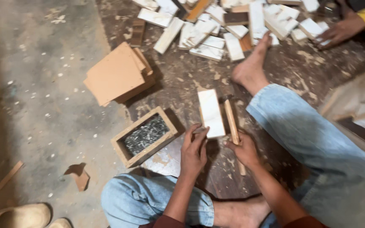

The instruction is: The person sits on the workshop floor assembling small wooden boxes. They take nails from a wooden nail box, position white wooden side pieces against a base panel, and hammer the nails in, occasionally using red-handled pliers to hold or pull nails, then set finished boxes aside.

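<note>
Left hand (pixel 194 151) pinches white board (pixel 211 112); right hand (pixel 246 148) grips hammer handle (pixel 232 123); nail box (pixel 145 136) beside.

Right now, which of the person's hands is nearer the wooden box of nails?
Left. The left hand sits just right of the wooden box of nails, its grip on the white block. The right hand is farther right, holding the hammer handle.

Down on the dusty floor (pixel 43 84), littered with chips, sits an open wooden box of nails (pixel 145 135), a stack of brown boards (pixel 117 75) beside it, a heap of pale blocks (pixel 229 25) up top, and one scrap (pixel 80 179) near the sandals (pixel 22 216).
</note>
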